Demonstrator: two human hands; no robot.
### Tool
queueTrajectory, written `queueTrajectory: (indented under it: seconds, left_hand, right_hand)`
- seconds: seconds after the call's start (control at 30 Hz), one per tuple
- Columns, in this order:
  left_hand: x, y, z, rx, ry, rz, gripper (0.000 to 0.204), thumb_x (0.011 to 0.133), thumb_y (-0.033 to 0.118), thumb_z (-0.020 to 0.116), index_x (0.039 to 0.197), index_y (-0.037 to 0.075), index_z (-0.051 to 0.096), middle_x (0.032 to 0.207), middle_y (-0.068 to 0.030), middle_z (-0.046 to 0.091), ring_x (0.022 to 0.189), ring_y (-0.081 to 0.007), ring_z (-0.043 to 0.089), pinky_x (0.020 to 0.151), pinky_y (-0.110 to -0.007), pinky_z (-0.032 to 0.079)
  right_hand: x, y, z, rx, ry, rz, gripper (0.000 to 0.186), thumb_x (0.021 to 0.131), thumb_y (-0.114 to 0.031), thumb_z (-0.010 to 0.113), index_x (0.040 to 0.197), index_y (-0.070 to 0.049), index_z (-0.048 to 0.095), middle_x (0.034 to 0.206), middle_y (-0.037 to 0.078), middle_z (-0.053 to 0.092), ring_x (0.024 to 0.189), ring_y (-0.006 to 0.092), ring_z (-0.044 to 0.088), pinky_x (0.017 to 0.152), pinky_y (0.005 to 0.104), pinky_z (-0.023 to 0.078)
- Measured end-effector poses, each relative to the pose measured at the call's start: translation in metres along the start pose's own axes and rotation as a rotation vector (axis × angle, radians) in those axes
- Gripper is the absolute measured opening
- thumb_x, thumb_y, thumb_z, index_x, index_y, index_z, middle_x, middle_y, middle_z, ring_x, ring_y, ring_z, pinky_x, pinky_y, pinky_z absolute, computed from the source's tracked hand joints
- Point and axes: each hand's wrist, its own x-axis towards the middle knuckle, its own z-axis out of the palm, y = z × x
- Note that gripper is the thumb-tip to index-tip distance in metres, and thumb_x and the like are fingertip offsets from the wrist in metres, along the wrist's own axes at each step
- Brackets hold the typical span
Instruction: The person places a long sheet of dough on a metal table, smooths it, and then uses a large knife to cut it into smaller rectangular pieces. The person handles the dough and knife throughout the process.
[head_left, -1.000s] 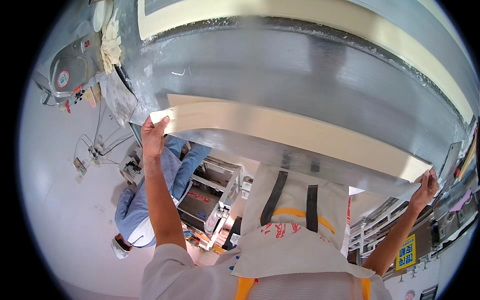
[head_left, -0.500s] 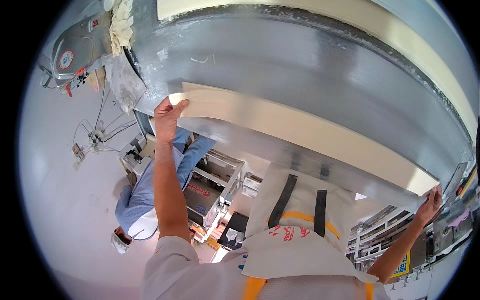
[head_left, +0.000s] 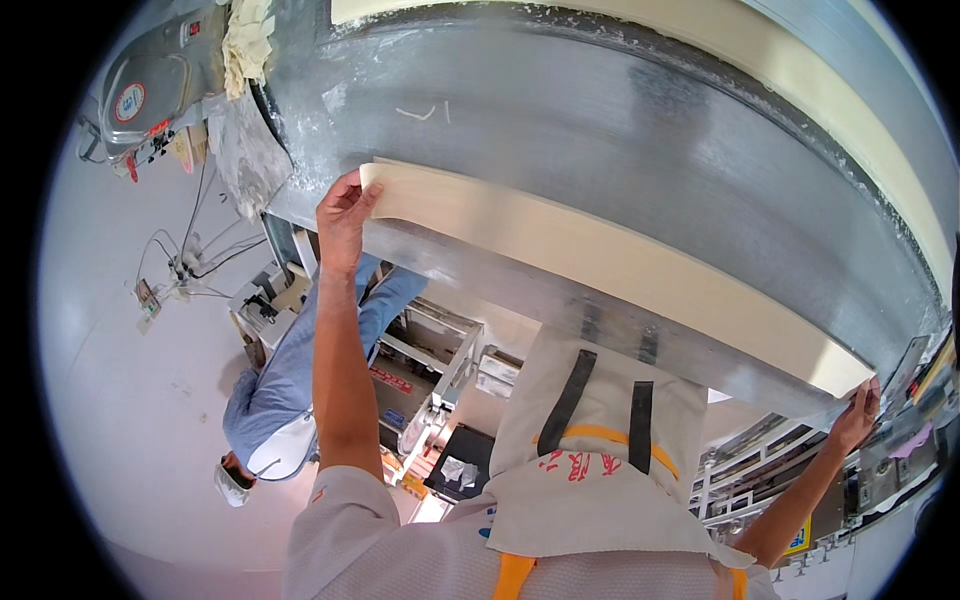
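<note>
Pale strip (head_left: 600,245) on bench (head_left: 560,130), long axis left-right along near edge; left hand (head_left: 343,225) pinches left end, right hand (head_left: 857,417) right end.

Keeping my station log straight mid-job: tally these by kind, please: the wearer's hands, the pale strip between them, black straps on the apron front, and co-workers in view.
Wearer's hands: 2 (left hand, right hand)
Pale strip: 1 (layers not countable)
Black straps on apron: 2
Co-worker: 1
Total: 6
</note>
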Motion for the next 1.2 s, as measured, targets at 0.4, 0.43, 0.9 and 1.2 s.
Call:
queueTrajectory:
  seconds: [0.4, 0.43, 0.9, 1.2]
  left_hand:
    - [0.008, -0.016, 0.007, 0.068, 0.175, 0.101, 0.01, 0.101, 0.008, 0.079, 0.108, 0.002, 0.079, 0.099, 0.0036, 0.075, 0.09, -0.0042, 0.063, 0.083, -0.021, 0.05]
    - [0.009, -0.016, 0.007, 0.069, 0.181, 0.102, 0.01, 0.101, 0.009, 0.079, 0.108, 0.002, 0.079, 0.098, 0.0037, 0.075, 0.089, -0.0042, 0.063, 0.083, -0.021, 0.05]
    - [0.0, -0.001, 0.007, 0.292, 0.125, -0.084, 0.053, 0.09, 0.027, 0.092, 0.125, -0.002, 0.065, 0.101, -0.004, 0.072, 0.095, -0.0135, 0.066, 0.09, -0.028, 0.054]
    - [0.028, -0.02, -0.016, 0.406, -0.013, -0.243, 0.034, 0.084, 0.024, 0.095, 0.102, 0.004, 0.074, 0.091, 0.0033, 0.071, 0.081, -0.0079, 0.062, 0.074, -0.026, 0.051]
  right_hand:
    - [0.0, -0.005, 0.002, 0.014, -0.012, 0.024, 0.044, 0.107, -0.019, 0.07, 0.143, 0.004, 0.061, 0.131, 0.008, 0.069, 0.119, 0.0163, 0.062, 0.102, 0.03, 0.047]
    - [0.0, -0.005, 0.002, 0.011, -0.024, 0.02, 0.043, 0.107, -0.019, 0.07, 0.143, 0.004, 0.061, 0.131, 0.008, 0.069, 0.118, 0.016, 0.062, 0.102, 0.03, 0.047]
    - [-0.011, -0.022, 0.015, -0.192, 0.058, 0.084, 0.046, 0.105, -0.03, 0.071, 0.142, -0.002, 0.066, 0.135, 0.004, 0.068, 0.122, 0.0158, 0.063, 0.102, 0.0326, 0.049]
    - [-0.006, -0.04, 0.033, -0.433, 0.073, 0.025, 0.054, 0.094, -0.036, 0.081, 0.129, 0.004, 0.072, 0.115, 0.008, 0.072, 0.103, 0.018, 0.063, 0.095, 0.0346, 0.05]
